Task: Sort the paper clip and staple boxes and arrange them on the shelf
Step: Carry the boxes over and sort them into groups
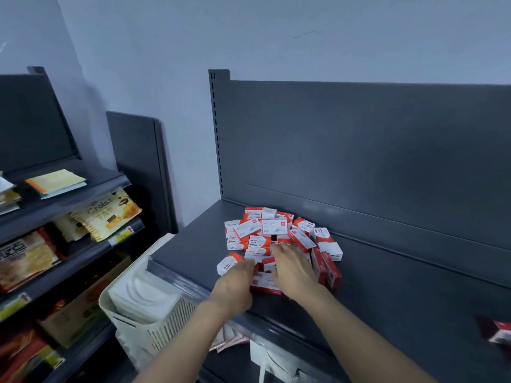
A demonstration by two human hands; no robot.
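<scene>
Now, right hand (293, 269) spread flat on the boxes (273, 227), left hand (235, 283) grip unclear; probably light, stiff, so pinch across narrow sides.

My left hand (235, 283): bare, a little blurred.
My right hand (293, 272): bare.
My forearms (359, 335): both bare to the frame's lower edge.

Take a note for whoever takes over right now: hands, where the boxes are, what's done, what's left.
Left hand: at the near edge of the boxes, fingers blurred, grip unclear.
Right hand: fingers stretched onto the boxes.
Boxes: one jumbled heap on the shelf, paper clips and staples mixed.
Done: nothing sorted yet.
Left: split the two kinds and line them up on the shelf.
</scene>
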